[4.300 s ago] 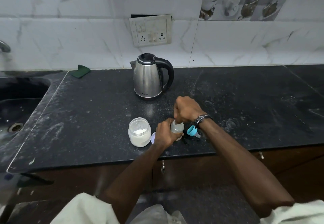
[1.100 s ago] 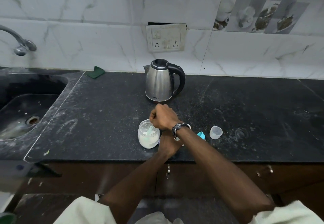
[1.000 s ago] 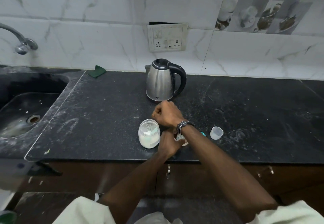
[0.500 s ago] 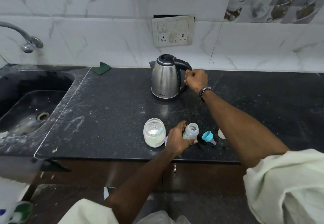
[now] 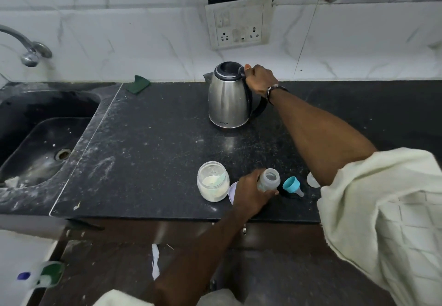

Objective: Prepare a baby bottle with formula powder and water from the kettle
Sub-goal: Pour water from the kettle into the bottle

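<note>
Black speckled tabletop [image 5: 148, 138]: right hand [image 5: 259, 79] fingers wrapped the steel kettle [image 5: 227, 99] handle, far behind the bottle. Left hand [image 5: 248, 195] fingers gripped the clear open baby bottle [image 5: 269, 181], upright, near edge.

Kettle [image 5: 228, 99] behind; jar [image 5: 212, 181] left of bottle [image 5: 269, 180]; teat [image 5: 293, 185] right.

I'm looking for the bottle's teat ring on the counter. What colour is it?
Teal blue, with a clear teat. The teat ring lies right of the bottle, in the head view.
</note>
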Available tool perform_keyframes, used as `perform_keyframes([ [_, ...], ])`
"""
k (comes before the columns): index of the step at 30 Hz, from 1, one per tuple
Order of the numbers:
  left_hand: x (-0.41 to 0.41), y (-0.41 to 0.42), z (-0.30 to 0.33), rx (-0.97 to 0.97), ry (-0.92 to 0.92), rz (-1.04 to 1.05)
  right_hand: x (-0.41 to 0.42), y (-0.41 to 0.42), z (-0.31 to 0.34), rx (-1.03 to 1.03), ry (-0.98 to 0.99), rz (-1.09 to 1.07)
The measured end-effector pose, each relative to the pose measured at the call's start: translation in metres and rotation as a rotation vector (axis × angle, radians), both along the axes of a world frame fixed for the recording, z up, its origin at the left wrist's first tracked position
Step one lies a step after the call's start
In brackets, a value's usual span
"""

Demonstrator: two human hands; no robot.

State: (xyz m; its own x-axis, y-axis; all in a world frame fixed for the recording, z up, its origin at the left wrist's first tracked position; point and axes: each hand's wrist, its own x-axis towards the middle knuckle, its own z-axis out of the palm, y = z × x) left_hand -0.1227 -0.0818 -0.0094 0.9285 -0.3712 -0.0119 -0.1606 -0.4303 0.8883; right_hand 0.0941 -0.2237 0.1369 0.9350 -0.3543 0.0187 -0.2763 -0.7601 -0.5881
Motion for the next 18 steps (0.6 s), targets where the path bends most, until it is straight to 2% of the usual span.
perform_keyframes([
  [10,0.002,-0.001,-0.003,0.019,-0.003,-0.001,0.009,0.004,-0.02,0.146,-0.101,-0.24],
  [14,0.002,-0.001,-0.003,0.027,-0.004,0.005,0.009,0.005,-0.025,0.296,-0.127,-0.408],
  [18,0.001,-0.001,-0.002,0.028,-0.007,0.001,0.005,0.006,-0.025,0.347,-0.141,-0.441],
])
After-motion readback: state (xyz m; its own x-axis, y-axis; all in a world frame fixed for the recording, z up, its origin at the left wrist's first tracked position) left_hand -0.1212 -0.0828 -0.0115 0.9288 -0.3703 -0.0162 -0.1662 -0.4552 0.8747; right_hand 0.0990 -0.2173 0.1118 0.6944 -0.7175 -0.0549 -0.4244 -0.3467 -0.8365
